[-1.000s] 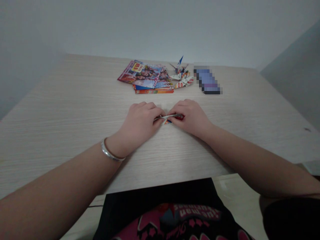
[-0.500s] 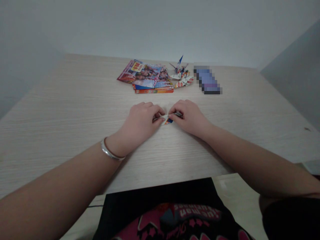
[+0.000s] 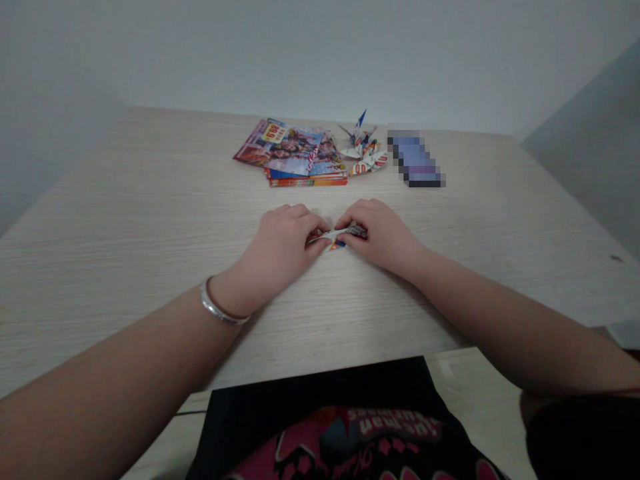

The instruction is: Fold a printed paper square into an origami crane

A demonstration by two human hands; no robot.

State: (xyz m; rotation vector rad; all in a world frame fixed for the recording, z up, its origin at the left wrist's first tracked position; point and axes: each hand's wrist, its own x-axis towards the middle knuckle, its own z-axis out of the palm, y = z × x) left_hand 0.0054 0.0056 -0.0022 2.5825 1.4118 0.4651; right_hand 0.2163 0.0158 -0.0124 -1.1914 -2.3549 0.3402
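Between my two hands is a small piece of folded printed paper, whitish with blue and orange patches, held low over the table. My left hand pinches its left part between thumb and fingers; a silver bangle circles that wrist. The right part is pinched in the same way by my right hand. Both sets of fingertips almost meet at the middle of the paper, so much of it is hidden by them.
Past my hands lies a stack of colourful printed leaflets. Right of it sit several folded paper cranes, then a pixelated phone-like object. The pale wooden table runs back to a wall.
My right fingertips have shifted very slightly to the left along the paper. Both hands keep their pinch, and the things behind stay where they were.
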